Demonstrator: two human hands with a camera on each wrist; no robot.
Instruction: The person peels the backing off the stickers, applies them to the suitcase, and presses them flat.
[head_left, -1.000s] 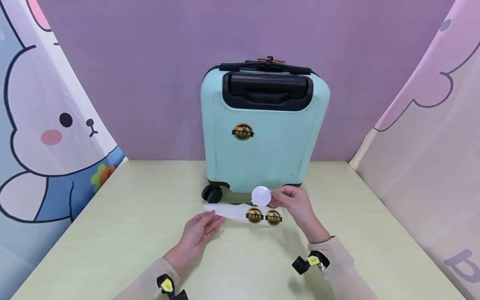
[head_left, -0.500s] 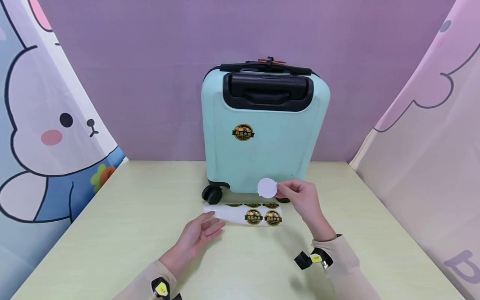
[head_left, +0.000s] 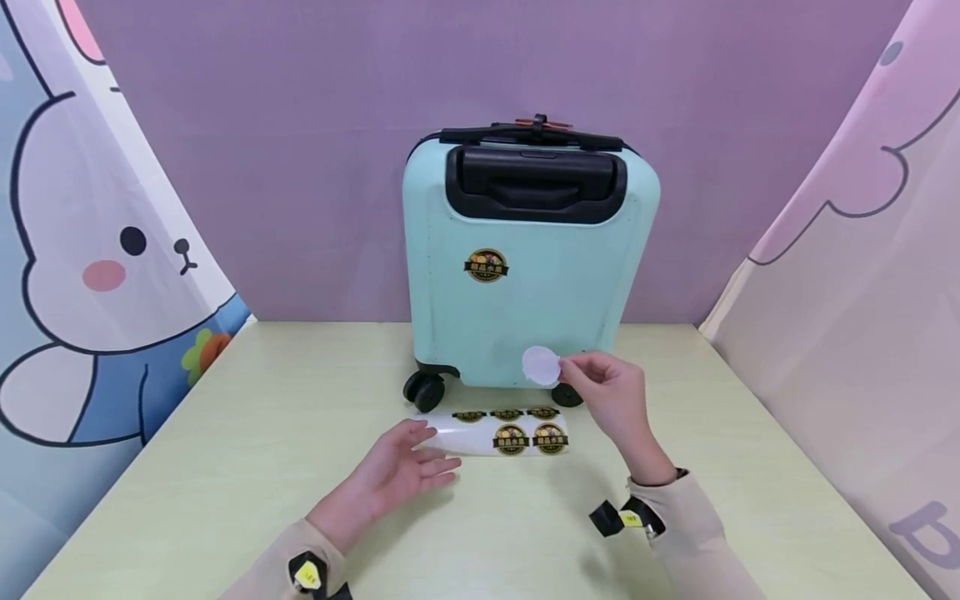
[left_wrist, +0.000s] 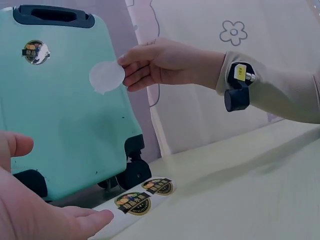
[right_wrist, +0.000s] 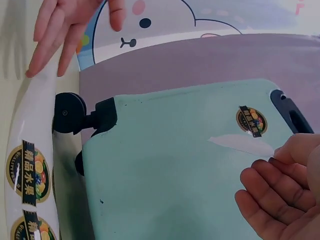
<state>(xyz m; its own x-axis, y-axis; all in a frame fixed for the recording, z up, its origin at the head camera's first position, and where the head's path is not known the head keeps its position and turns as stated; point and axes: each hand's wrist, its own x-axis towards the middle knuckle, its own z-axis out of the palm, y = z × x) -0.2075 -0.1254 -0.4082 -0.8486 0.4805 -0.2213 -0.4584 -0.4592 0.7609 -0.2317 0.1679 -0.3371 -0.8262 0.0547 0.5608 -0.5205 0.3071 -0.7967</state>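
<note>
My right hand [head_left: 611,390] pinches the edge of a round sticker [head_left: 541,365] between thumb and forefinger, its white back towards me. The sticker is held in front of the lower part of a mint-green suitcase [head_left: 517,317], apart from it as far as I can tell. A black and gold round sticker [head_left: 486,266] is stuck on the suitcase's upper left. My left hand [head_left: 390,471] has its fingers spread beside the left end of a white sticker sheet [head_left: 465,435], which lies on the table bearing several more stickers. In the left wrist view, the left hand's palm [left_wrist: 30,210] holds nothing.
The suitcase stands upright on the table [head_left: 300,383] against a purple backdrop [head_left: 300,167], with black wheels [head_left: 424,389] at its foot. Patterned curtains [head_left: 847,292] with cartoon figures flank the table on both sides.
My right hand has lifted the sticker up and right, away from the sheet. The left hand has let go of the sheet, spread its fingers and drawn slightly back.
</note>
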